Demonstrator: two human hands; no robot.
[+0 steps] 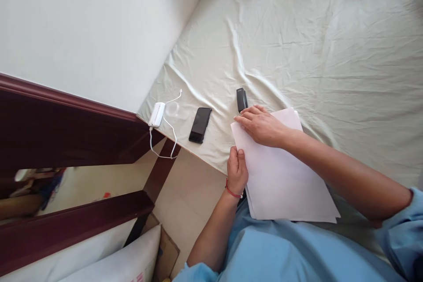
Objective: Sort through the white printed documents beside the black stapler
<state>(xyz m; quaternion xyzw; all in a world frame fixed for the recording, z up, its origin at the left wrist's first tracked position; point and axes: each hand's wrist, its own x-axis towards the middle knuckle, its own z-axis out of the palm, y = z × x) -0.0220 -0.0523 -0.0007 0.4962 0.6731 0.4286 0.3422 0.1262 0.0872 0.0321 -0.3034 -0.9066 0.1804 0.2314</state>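
A small stack of white paper sheets (284,180) lies at the bed's edge, close to my body, its sheets slightly out of line. My left hand (238,169) is closed on the left edge of the stack, thumb uppermost. Across the upper left part of the paper rests my right hand (262,125), palm down, with its fingers stretched toward the corner. Just beyond those fingertips is a small black stapler (241,100), its lower end close to the hand. A black phone (200,125) lies farther left on the sheet.
A white adapter (157,115) with a white cable sits at the bed's left corner, beside a clear plastic piece (176,109). Dark red wooden furniture (66,128) stands left, against a white wall. The pale bedsheet (297,44) has ridged folds.
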